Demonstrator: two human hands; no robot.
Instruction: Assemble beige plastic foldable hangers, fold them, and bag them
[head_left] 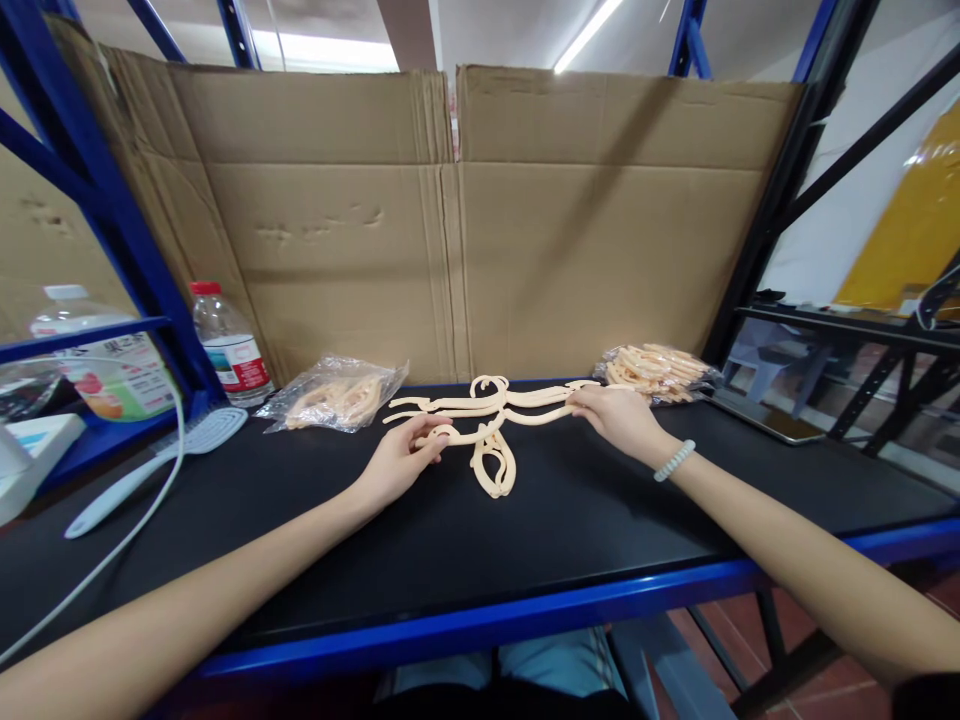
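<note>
Both my hands are on a beige folding clothes hanger (534,415) with its arms spread wide. My left hand (401,458) is closed round the end of its left arm, thumb and fingers pinching it. At the other end, my right hand (619,418) pinches the tip of the right arm, palm down. Behind it lie more beige hangers (457,405) with spread arms, overlapping so that I cannot tell them fully apart. A hook (489,383) curls up at the middle. Nearer to me, a folded hanger (495,468) forms a narrow loop on the black tabletop (420,560).
Clear bags of beige hangers lie at the left (337,395) and right (656,372). Further left are a hairbrush (161,465), a white cable (161,500), a red-capped bottle (232,350) and a large jug (112,360). Cardboard (337,230) walls the back. A flat tablet-like object (769,415) lies right.
</note>
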